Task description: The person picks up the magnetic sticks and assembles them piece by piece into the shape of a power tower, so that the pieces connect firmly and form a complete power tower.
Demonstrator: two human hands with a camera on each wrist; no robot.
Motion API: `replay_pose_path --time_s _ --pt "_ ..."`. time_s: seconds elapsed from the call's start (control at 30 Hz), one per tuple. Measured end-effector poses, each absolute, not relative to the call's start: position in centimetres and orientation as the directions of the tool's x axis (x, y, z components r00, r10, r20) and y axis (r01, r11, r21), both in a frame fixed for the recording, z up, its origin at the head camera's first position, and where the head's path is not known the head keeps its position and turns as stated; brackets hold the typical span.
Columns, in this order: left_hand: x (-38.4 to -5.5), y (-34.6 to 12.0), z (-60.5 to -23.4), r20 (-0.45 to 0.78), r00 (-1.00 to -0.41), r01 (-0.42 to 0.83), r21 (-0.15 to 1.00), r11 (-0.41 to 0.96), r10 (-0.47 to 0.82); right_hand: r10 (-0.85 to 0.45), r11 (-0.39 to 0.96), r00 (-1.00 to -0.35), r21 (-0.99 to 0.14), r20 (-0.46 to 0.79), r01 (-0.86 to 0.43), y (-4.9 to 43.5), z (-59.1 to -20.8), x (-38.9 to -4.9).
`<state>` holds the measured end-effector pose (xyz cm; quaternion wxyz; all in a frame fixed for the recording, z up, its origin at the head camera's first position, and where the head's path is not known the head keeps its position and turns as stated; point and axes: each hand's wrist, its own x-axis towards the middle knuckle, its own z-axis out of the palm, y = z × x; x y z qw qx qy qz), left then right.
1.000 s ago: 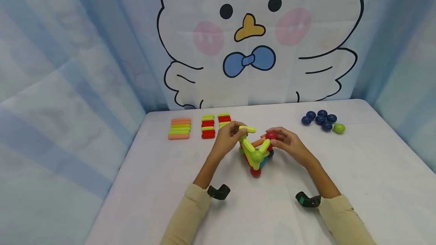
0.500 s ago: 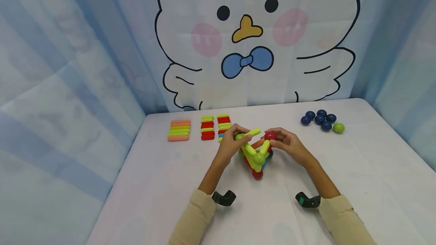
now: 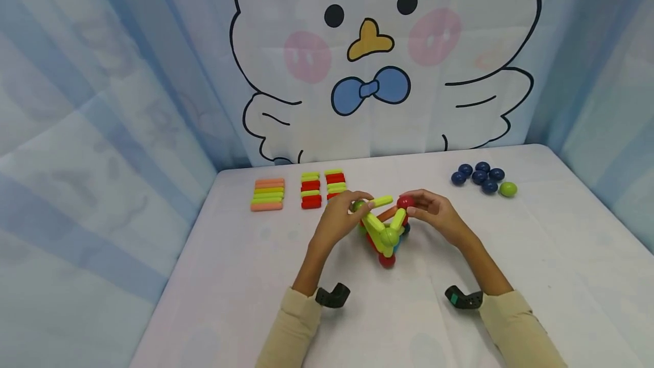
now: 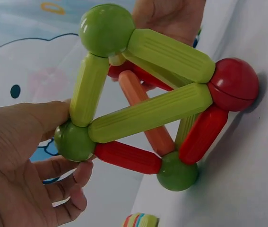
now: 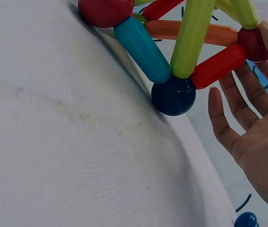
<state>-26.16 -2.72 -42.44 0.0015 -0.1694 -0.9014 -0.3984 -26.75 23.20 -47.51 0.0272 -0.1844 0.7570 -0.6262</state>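
Between the hands, a frame of ribbed toy building rods and balls stands on the table. My left hand (image 3: 337, 217) pinches a green ball (image 4: 74, 141) at its upper left corner, with the thumb by a short lime rod (image 4: 86, 90). That rod runs to another green ball (image 4: 106, 30). My right hand (image 3: 436, 214) holds a red ball (image 3: 406, 202) at the upper right corner between thumb and fingers. Lower down are a dark blue ball (image 5: 173, 96), a blue rod (image 5: 142, 49), an orange rod (image 5: 193, 32) and a near red ball (image 3: 387, 260).
Rows of orange and lime rods (image 3: 268, 194) lie at the back left. Beside them are stacks of red and lime rods (image 3: 311, 190), partly behind the left hand at the right. Several dark blue balls (image 3: 479, 177) and one green ball (image 3: 508, 189) rest at the back right.
My left hand has come down a little toward the frame, and the upper lime rod has swung to a slant, its green ball now showing. The right hand keeps its place on the red ball.
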Motion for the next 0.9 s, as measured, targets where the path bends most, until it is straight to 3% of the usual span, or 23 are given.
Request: replay_pose_path --time_s 0.63,0.9 --pt "-25.8 -1.9 -42.7 0.084 -0.933 0.28 0.78 0.559 0.35 -0.335 0.141 -0.916 -0.95 0.22 -0.279 23.3 -47.4 -26.3" --pt "-27.0 -4.0 -43.2 0.084 -0.952 0.211 0.876 0.434 0.295 -0.407 0.192 -0.901 -0.95 0.15 -0.245 23.2 -47.2 -26.4"
